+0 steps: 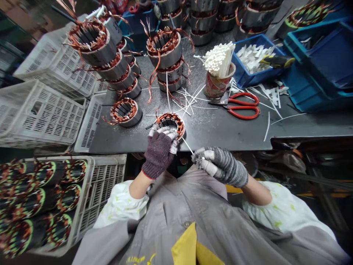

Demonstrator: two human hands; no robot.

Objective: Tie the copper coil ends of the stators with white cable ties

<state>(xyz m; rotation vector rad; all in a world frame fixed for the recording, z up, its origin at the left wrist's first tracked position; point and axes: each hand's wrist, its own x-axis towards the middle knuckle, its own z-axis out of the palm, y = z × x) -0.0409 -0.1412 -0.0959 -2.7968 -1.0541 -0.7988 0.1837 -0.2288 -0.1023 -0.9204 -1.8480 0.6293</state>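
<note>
A motor stator (180, 127) with copper windings sits at the front edge of the dark table. Over its near left side lies my left hand (160, 149), in a dark maroon glove with taped fingertips, its fingers closed on the ring. My right hand (220, 165), in a grey striped glove, is just off the table edge with thumb and fingers pinched. From that pinch a thin white cord (188, 145) runs taut to the stator's right side. More loose white strips (190, 101) lie behind the stator.
Red-handled scissors (244, 106) lie right of a cup (216, 84) of white sticks. Stacked stators (168, 59) stand behind, with a single stator (127, 112) at left. Blue bins (317, 70) are at right, white crates (46, 110) at left.
</note>
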